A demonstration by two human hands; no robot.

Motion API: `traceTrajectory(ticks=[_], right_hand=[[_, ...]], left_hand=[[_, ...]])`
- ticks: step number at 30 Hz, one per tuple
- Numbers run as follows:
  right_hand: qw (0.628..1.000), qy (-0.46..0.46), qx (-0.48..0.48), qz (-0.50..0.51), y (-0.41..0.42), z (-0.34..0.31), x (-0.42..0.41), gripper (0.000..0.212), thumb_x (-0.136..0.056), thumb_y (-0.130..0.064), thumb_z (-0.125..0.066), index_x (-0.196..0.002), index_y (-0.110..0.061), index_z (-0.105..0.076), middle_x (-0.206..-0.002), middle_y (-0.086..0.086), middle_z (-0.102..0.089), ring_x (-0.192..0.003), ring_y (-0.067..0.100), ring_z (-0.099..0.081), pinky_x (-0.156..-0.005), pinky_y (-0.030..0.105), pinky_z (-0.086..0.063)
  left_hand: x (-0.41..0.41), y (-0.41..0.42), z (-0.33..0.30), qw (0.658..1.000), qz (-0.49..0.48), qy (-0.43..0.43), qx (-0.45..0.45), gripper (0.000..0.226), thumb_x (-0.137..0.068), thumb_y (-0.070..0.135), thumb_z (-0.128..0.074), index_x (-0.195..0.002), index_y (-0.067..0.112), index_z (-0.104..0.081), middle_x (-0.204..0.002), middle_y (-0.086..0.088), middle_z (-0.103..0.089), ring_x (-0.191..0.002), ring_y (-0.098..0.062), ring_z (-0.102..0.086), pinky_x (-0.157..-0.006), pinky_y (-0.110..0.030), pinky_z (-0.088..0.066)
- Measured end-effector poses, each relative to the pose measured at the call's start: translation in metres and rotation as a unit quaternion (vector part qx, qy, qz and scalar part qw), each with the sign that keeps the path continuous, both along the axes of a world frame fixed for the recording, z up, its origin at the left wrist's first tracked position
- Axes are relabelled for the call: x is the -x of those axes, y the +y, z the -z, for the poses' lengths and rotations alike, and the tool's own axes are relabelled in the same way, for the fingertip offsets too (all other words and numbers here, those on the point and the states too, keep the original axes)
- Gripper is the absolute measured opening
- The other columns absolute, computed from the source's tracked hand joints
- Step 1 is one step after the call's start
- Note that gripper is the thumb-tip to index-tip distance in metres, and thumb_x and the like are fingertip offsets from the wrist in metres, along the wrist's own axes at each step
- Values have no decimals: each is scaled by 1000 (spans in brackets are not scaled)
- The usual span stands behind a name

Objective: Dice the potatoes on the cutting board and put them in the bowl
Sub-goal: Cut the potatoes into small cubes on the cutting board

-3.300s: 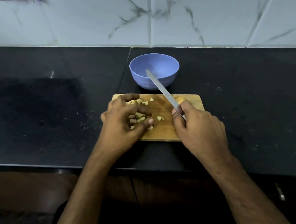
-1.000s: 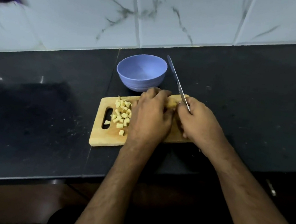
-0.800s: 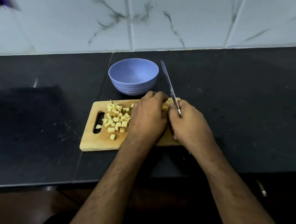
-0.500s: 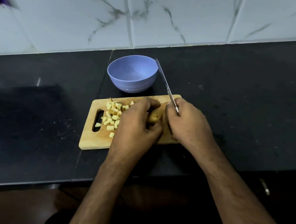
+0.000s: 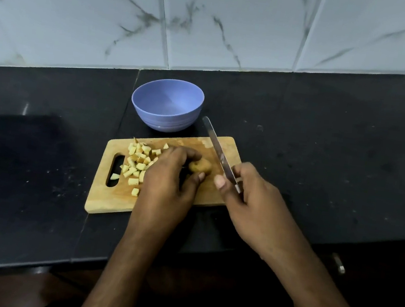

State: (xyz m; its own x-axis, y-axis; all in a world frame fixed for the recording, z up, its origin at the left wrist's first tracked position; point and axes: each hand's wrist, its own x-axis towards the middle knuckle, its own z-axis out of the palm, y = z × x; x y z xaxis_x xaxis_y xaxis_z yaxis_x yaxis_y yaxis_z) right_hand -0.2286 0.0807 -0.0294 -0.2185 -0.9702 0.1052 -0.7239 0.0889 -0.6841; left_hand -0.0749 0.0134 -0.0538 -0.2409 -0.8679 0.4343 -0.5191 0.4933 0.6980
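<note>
On black counter (image 5: 324, 156), L fingers (image 5: 199, 177) pinch potato (image 5: 201, 166); R fingers (image 5: 219, 182) grip knife (image 5: 218, 151) beside it.

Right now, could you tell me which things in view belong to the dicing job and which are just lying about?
Part of the job:
- cutting board
- diced pieces
- whole potato, held by the left hand
- knife, gripped by the right hand
- blue bowl, no pieces inside

Just there:
- black counter
- marble wall tiles
</note>
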Motion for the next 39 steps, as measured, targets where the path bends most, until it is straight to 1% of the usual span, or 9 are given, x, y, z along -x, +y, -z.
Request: traceTrajectory(ticks=[2, 7, 11, 13, 17, 23, 28, 33, 39], right_hand=[[1000, 16, -9, 2, 11, -2, 3, 24, -98, -54, -43, -100, -32, -52, -72, -8, -57, -62, 4, -55, -51, 19, -38], [995, 98, -20, -7, 24, -10, -3, 28, -101, -51, -36, -96, -30, -54, -65, -7, -55, -53, 5, -53, -44, 19, -34], [989, 139, -41, -17, 21, -8, -11, 28, -103, -47, -34, -101, -31, -56, -65, -7, -56, -50, 6, -55, -42, 19, -35], [987, 150, -49, -15, 19, -7, -13, 25, -103, -46, -33, -102, -32, -54, -64, -7, -55, -50, 6, -55, -43, 18, -36], [987, 155, -50, -14, 18, -6, -14, 23, -103, -44, -32, -99, -32, -52, -63, -7, -55, -50, 7, -55, -44, 20, -38], [989, 143, -38, -10, 20, -4, -14, 23, -103, -45, -32, -94, -33, -49, -61, -6, -55, -47, 8, -54, -43, 20, -36], [989, 140, -47, -13, 26, -5, -15, 24, -103, -45, -31, -95, -34, -51, -59, -6, -55, -45, 8, -53, -41, 19, -38], [988, 146, -57, -13, 27, -9, -16, 21, -103, -42, -32, -88, -35, -43, -59, -6, -54, -43, 8, -50, -40, 19, -36], [985, 162, -50, -14, 29, -8, -17, 24, -103, -42, -29, -100, -32, -51, -60, -7, -53, -44, 7, -50, -42, 19, -36]], left_hand=[[2, 1, 1, 1000, 2, -2, -4, 29, -91, 17, -73, -118, 21, -63, -110, 13, -65, -103, 0, -60, -86, -14, -49], [1, 1, 2, 1000, -22, 2, -9, 22, -93, 20, -72, -113, 22, -66, -107, 15, -65, -100, 4, -59, -83, -6, -44], [3, 1, 2, 999, -28, -16, 3, 14, -94, 20, -69, -108, 22, -66, -107, 13, -60, -98, 0, -58, -81, -13, -46], [3, 1, 2, 999, -32, -28, 5, 14, -95, 20, -68, -109, 23, -66, -107, 13, -59, -96, 0, -57, -80, -12, -44], [3, 0, 3, 999, -35, -36, -4, 16, -96, 21, -67, -112, 22, -64, -109, 12, -57, -97, 1, -55, -77, -7, -40], [4, -1, 3, 999, -33, -44, -1, 19, -96, 23, -66, -115, 23, -63, -111, 10, -56, -98, -1, -54, -79, -17, -46], [3, 1, 0, 998, -47, -31, 2, 18, -94, 22, -70, -111, 21, -68, -103, 12, -60, -95, 0, -55, -79, -5, -40], [2, 2, -3, 998, -53, -22, -7, 14, -92, 24, -72, -106, 23, -69, -101, 15, -63, -94, 2, -57, -78, -5, -41], [1, 2, -4, 999, -51, -15, -9, 19, -90, 22, -75, -108, 22, -68, -102, 15, -63, -95, 5, -56, -80, -1, -40]])
